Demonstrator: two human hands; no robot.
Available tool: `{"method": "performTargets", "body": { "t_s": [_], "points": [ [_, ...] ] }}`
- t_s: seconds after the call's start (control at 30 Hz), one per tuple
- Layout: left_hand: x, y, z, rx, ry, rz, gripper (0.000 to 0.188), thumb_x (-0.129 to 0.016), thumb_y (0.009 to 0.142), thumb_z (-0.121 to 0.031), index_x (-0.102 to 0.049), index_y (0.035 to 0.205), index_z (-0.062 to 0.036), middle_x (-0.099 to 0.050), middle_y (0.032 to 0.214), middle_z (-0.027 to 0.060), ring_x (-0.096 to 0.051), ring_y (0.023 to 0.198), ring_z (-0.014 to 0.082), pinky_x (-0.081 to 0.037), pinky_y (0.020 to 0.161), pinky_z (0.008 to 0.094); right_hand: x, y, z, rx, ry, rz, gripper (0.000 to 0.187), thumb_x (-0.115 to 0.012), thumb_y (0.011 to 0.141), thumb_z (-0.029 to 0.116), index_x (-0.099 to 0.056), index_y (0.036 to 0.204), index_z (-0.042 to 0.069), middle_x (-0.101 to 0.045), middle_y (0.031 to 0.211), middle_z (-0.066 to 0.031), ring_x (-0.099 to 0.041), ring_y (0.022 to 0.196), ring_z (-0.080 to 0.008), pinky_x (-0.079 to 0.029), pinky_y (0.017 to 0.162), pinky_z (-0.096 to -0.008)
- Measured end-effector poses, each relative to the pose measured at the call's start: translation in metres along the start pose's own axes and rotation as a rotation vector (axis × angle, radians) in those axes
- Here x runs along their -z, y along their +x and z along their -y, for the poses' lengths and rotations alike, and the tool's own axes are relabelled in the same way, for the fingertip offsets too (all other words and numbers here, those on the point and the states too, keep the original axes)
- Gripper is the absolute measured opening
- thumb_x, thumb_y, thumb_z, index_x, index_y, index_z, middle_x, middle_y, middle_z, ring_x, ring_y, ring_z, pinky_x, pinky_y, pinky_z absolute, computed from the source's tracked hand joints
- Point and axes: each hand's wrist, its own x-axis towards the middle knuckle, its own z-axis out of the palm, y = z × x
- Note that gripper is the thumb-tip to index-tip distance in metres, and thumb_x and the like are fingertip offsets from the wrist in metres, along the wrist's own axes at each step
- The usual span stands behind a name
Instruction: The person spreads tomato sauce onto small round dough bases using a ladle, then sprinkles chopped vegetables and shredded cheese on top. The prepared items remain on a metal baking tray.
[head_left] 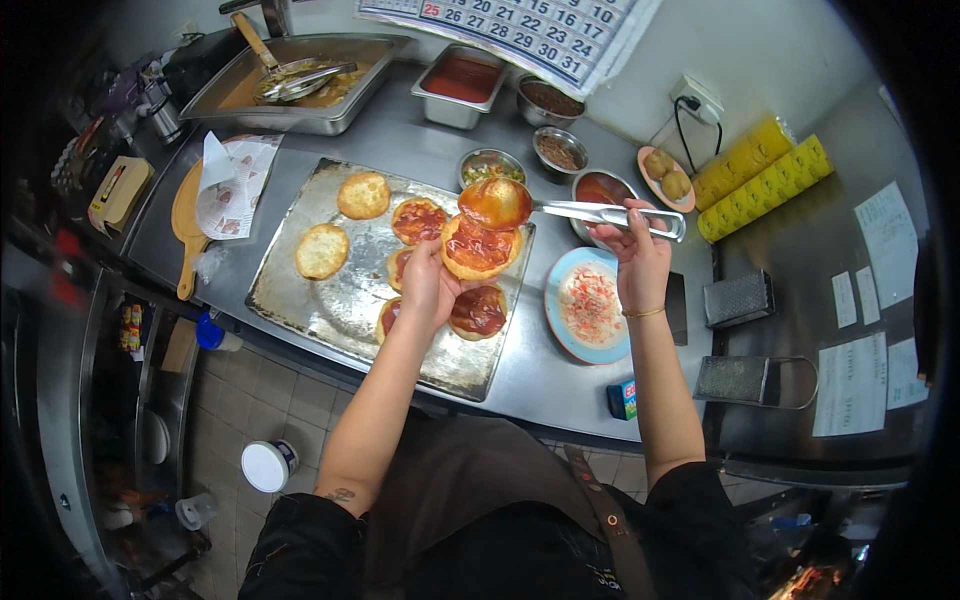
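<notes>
My left hand (428,285) holds up a round flatbread (482,262) coated with red sauce, above a worn metal baking tray (335,295). My right hand (640,262) grips the metal handle of a serving spoon (497,203). The spoon's sauce-covered bowl is over the far edge of that flatbread; whether they touch I cannot tell. Two plain flatbreads (321,251) lie on the tray's left half. Several sauced ones, such as this flatbread (478,312), lie on the right, partly hidden by my left hand. Behind my right wrist stands a bowl of red sauce (603,188).
A blue-rimmed plate (553,322) holds crumbly white and red food. Along the back stand a small bowl of chopped vegetables (490,160), a steel pan of red sauce (460,85) and a large steel pan (330,118). Two graters (738,298) and yellow rolls (765,190) line the right.
</notes>
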Motion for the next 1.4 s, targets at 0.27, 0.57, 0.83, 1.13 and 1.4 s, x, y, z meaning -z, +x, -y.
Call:
{"method": "performTargets", "body": {
  "t_s": [0.27,0.57,0.83,1.13,1.4],
  "points": [
    [0.03,-0.008,-0.06,0.085,0.076,-0.022,0.047,-0.022,0.09,-0.022,-0.038,0.12,0.0091,-0.052,0.116,0.0234,-0.056,0.105,0.0336,-0.051,0.083,0.046,-0.061,-0.017,0.007,0.032,-0.06,0.067,0.018,-0.049,0.092,0.013,-0.049,0.105,0.002,-0.059,0.094,-0.0114,-0.065,0.068,-0.0212,-0.055,0.066,-0.0347],
    [0.047,-0.013,-0.085,0.066,0.095,-0.013,0.044,-0.025,0.093,-0.024,-0.039,0.119,0.0079,-0.052,0.115,0.0213,-0.057,0.103,0.0302,-0.054,0.08,0.0427,-0.099,-0.041,0.002,0.065,-0.118,-0.047,0.018,-0.048,0.092,0.014,-0.049,0.105,0.001,-0.054,0.101,-0.0094,-0.064,0.067,-0.0221,-0.053,0.062,-0.0317],
    [0.058,-0.014,-0.079,0.001,0.001,0.012,0.042,-0.023,0.095,-0.024,-0.04,0.12,0.0056,-0.053,0.115,0.0201,-0.057,0.104,0.028,-0.051,0.086,0.0404,-0.117,-0.054,-0.007,0.023,-0.139,-0.078,0.018,-0.048,0.092,0.013,-0.048,0.105,0.0,-0.056,0.094,-0.0092,-0.065,0.066,-0.0215,-0.053,0.061,-0.0288],
    [0.063,-0.02,-0.08,-0.078,-0.074,0.0,0.041,-0.024,0.094,-0.023,-0.04,0.121,0.0028,-0.052,0.117,0.0184,-0.056,0.106,0.0277,-0.049,0.088,0.0408,-0.132,-0.056,-0.014,0.036,-0.137,-0.139,0.018,-0.047,0.092,0.013,-0.048,0.105,0.0,-0.059,0.087,-0.0104,-0.065,0.065,-0.021,-0.053,0.061,-0.0275],
    [0.082,-0.017,-0.082,-0.186,-0.13,-0.056,0.041,-0.025,0.094,-0.023,-0.039,0.124,0.0017,-0.051,0.12,0.0145,-0.053,0.108,0.0247,-0.046,0.089,0.0394,-0.127,-0.059,-0.003,0.057,-0.197,-0.127,0.018,-0.047,0.092,0.013,-0.048,0.105,0.001,-0.058,0.091,-0.0108,-0.065,0.064,-0.0211,-0.054,0.062,-0.0274]
  ]
}}
